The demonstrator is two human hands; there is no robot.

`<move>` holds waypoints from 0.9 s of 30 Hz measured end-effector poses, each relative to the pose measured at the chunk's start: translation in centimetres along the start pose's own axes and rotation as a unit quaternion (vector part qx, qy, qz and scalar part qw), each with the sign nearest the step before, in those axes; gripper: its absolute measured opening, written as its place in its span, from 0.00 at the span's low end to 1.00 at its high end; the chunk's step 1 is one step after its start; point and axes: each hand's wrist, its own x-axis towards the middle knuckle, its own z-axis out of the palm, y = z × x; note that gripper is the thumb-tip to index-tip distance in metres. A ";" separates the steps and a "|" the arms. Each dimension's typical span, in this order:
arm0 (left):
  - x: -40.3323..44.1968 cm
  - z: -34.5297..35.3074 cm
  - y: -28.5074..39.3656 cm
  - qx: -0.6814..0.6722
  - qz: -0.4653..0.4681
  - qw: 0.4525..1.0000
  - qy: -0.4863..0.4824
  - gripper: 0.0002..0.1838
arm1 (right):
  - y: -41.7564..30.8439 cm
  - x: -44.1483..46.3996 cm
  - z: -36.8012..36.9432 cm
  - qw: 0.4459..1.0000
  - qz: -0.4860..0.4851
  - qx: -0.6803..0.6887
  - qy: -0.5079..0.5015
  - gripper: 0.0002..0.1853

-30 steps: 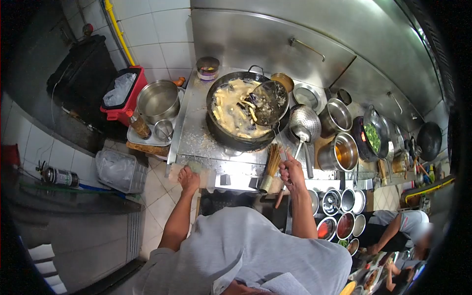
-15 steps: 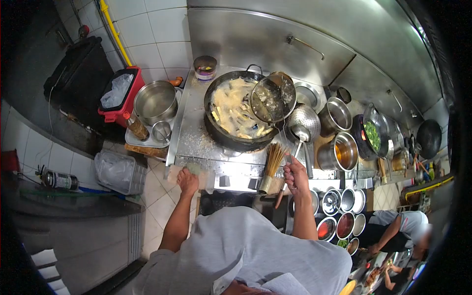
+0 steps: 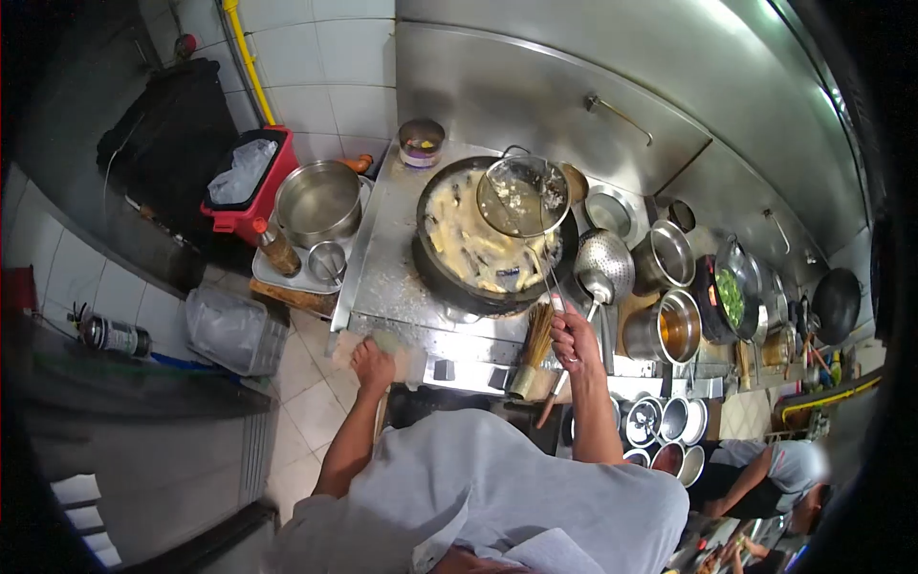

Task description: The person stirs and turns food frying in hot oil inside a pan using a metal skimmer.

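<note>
My right hand (image 3: pixel 574 340) is closed round the long handle of a wire strainer (image 3: pixel 523 198). The strainer's round basket hangs over the back right of a big black wok (image 3: pixel 445 280), with pale bits in the mesh. Light-coloured pieces with dark skin (image 3: pixel 469 225) bubble in the foamy liquid beneath. Low at the stove's front left edge, my left hand (image 3: pixel 373 365) has its fingers curled on a pale green cloth-like thing (image 3: pixel 385 342); its exact kind is unclear. A bamboo brush (image 3: pixel 535 349) lies just left of my right hand.
Right of the wok lie a perforated ladle (image 3: pixel 604 256) and steel pots, one with orange liquid (image 3: pixel 679 327). A steel pot (image 3: pixel 318 203) and a bottle (image 3: pixel 275 249) stand on a tray at left, near a red bin (image 3: pixel 284 158). A co-worker (image 3: pixel 755 474) is at lower right.
The strainer has moved left and slightly back over the wok, with my right hand still on its handle. My left hand stays by the stove edge. The whole view has shifted slightly.
</note>
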 end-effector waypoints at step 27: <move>-0.2 -0.9 0.1 -0.023 0.005 0.999 -0.035 0.27 | -4.5 9.1 5.5 0.543 -0.367 -0.748 0.105 0.24</move>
